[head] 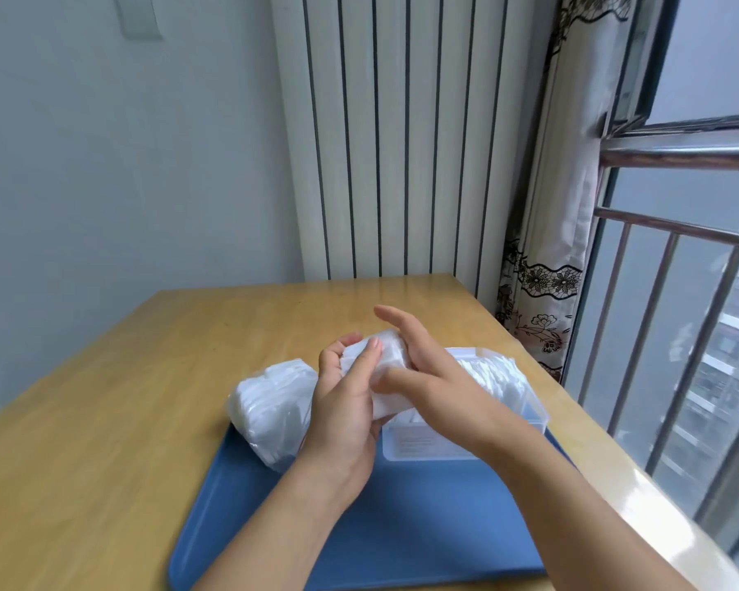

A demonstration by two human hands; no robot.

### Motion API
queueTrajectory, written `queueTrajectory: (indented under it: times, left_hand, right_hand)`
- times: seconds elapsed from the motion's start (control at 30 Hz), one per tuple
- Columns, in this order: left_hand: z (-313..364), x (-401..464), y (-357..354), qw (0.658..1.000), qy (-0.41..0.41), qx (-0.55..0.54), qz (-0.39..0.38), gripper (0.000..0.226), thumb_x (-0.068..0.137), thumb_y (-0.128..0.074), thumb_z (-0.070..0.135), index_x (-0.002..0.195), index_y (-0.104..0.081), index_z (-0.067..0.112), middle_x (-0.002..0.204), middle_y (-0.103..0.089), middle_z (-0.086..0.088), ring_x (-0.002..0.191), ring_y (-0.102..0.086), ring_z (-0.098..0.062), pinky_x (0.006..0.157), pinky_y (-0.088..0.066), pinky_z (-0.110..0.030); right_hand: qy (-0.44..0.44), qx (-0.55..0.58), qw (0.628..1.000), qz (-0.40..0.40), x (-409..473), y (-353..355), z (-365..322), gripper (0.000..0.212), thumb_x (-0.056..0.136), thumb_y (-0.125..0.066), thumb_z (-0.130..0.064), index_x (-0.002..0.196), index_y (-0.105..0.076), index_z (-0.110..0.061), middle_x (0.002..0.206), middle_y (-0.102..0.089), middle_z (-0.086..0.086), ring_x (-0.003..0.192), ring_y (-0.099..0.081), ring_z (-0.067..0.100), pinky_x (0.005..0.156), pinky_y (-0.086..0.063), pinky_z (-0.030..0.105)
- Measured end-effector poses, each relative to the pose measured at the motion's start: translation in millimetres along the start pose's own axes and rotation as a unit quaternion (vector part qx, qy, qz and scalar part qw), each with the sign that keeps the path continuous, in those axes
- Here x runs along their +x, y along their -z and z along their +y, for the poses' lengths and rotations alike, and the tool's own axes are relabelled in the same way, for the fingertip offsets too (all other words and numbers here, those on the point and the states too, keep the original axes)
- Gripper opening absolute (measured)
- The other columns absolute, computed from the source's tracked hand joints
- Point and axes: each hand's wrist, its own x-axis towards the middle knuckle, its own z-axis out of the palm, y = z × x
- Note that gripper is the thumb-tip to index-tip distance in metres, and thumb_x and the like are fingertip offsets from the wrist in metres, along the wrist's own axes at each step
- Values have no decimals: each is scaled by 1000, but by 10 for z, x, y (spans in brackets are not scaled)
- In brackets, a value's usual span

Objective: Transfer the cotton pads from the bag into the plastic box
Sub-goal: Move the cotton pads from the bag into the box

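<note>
A stack of white cotton pads [385,356] is held above the clear plastic box [423,441]. My left hand [344,403] grips the stack from the left, fingers curled over its far end and thumb across its top. On the stack's right side my right hand [427,377] presses with its palm, index finger stretched out and thumb against the near face. The box stands on the blue tray [402,526] and holds a row of pads [498,375] at its right end. The clear bag [269,407] with more pads lies on the tray's far left corner.
The tray sits on a wooden table [124,420] whose right edge runs along a window with metal bars [666,334]. A white radiator [402,142] and a patterned curtain [547,270] stand behind the table.
</note>
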Motion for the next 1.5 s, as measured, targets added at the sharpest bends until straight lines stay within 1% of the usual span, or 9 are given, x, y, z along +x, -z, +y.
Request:
queueTrajectory:
  times: [0.1, 0.23, 0.4, 0.57, 0.7, 0.87, 1.1, 1.27, 1.5]
  left_hand:
    - [-34, 18, -18, 1000, -17, -14, 0, 33, 100, -54, 39, 126, -55, 17, 118, -73, -16, 101, -74, -27, 81, -58, -41]
    - [-148, -8, -62, 996, -76, 46, -5, 55, 86, -46, 68, 123, -56, 28, 126, -68, -12, 109, -71, -28, 79, -62, -47]
    - [-218, 6, -29, 969, -143, 193, -63, 51, 92, -52, 61, 135, -39, 37, 127, -57, 7, 99, -71, -6, 82, -61, -33]
    - [-304, 36, 137, 803, -224, 533, -147, 43, 85, -70, 49, 121, -47, 43, 109, -57, 20, 105, -57, -1, 90, -45, -15]
    - [-310, 55, 187, 681, -226, 678, -159, 23, 90, -60, 55, 89, -52, 34, 91, -65, 12, 93, -58, -16, 83, -49, -33]
    - [-297, 62, 127, 671, -210, 695, -155, 30, 94, -59, 52, 76, -55, 28, 79, -66, 4, 81, -57, -19, 71, -47, -34]
    - [-276, -4, 94, 643, -226, 716, -154, 36, 95, -57, 51, 75, -56, 21, 74, -62, 3, 77, -55, -22, 63, -31, -31]
    - [-301, 59, 186, 672, -216, 685, -184, 40, 95, -58, 48, 67, -44, 23, 66, -52, 5, 71, -50, -22, 63, -43, -34]
    - [-347, 129, 235, 684, -230, 661, -204, 39, 96, -59, 43, 67, -44, 22, 68, -54, 3, 73, -52, -23, 70, -48, -39]
  right_hand:
    - [-7, -6, 1000, 7, 21, 136, -53, 43, 84, -78, -32, 125, -65, -26, 108, -72, 3, 103, -67, 19, 83, -56, 30]
    - [-15, 24, 1000, -3, -22, 229, -90, 27, 90, -75, -22, 101, -71, 1, 71, -64, 6, 60, -63, 9, 51, -47, 17]
    - [-79, -18, 992, 97, -18, 559, -78, 27, 81, -84, -30, 71, -74, -8, 65, -62, 6, 59, -58, 19, 59, -46, 30]
    - [-254, -164, 941, 148, -56, 898, 74, 40, 66, -93, -25, 81, -65, -1, 76, -64, 10, 63, -64, 22, 49, -58, 30]
    - [-278, -230, 919, 162, -55, 853, 102, 49, 63, -95, -29, 92, -67, -3, 82, -66, 7, 70, -66, 21, 50, -61, 33]
    - [-294, -418, 843, 168, -46, 754, 82, 60, 56, -93, -46, 98, -63, -17, 89, -66, -1, 82, -69, 24, 76, -60, 37]
    - [-279, -544, 773, 168, -5, 567, 187, 54, 72, -80, -35, 112, -48, -18, 104, -56, 1, 102, -57, 27, 69, -42, 32]
    - [-357, -442, 820, 73, 90, 708, 388, 93, 73, -75, -56, 145, -32, -16, 147, -37, 15, 136, -35, 36, 108, -40, 44]
    - [-336, -339, 876, 70, 119, 755, 450, 125, 64, -87, -47, 159, -11, -18, 157, -32, 9, 142, -37, 30, 109, -41, 41]
